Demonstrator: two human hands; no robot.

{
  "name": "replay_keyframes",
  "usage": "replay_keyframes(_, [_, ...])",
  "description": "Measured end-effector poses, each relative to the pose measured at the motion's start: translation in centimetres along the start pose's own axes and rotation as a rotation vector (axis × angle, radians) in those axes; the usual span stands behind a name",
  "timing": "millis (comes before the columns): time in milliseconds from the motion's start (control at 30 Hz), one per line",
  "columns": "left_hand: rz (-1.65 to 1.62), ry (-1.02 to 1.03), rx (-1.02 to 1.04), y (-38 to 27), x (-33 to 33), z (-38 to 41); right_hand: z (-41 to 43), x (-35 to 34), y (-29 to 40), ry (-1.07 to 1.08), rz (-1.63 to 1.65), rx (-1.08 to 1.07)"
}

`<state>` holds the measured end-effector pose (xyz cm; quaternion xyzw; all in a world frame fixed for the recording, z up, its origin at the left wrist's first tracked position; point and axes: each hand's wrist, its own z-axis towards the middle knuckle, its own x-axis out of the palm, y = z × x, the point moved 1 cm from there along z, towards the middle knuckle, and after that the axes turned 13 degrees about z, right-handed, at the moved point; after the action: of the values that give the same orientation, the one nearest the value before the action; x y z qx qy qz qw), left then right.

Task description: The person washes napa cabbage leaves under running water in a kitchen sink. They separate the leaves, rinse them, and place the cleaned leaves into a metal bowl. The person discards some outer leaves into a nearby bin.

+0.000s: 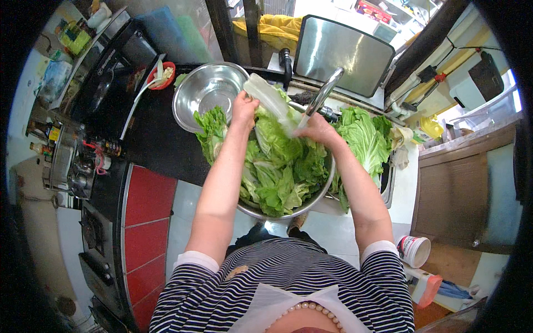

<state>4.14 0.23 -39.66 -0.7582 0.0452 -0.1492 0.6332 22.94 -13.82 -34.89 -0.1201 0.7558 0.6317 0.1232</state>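
A pale cabbage leaf (266, 96) with a broad white rib slants above a large steel basin (287, 215) heaped with green leaves (275, 175). My left hand (245, 110) grips the leaf near its upper left end. At its lower right end is my right hand (320, 130), fingers around the leaf under the curved metal faucet (329, 85); the leaf is blurred there. To the left, more leafy greens (210, 129) lie by my left forearm, against an empty steel bowl (212, 91). Large cabbage leaves (362, 139) rest to the right of my right forearm.
A red bowl (168, 81) with pale pieces and a white-handled utensil stands on the black counter (154, 141). A metal-faced panel (343, 56) leans behind the faucet. The sink's edge (389, 195) shows at right, and a white bucket (416, 251) stands lower right.
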Motion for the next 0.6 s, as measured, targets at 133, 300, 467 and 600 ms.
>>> replay_keyframes(133, [-0.154,-0.082,-0.015,1.8,0.9,-1.1,-0.8,-1.1,0.7,0.061,-0.082,0.067])
replay_keyframes(300, [-0.140,0.032,0.047,1.9,1.3,0.2,-1.9,-0.6,2.6,0.157,-0.239,0.119])
replay_keyframes(467, [-0.099,0.081,-0.228,3.8,2.1,0.2,-3.5,-0.2,1.9,0.015,-0.164,0.028])
replay_keyframes(600, [-0.107,0.254,-0.268,1.0,4.8,-2.4,-4.4,-0.6,2.3,-0.096,-0.167,0.174])
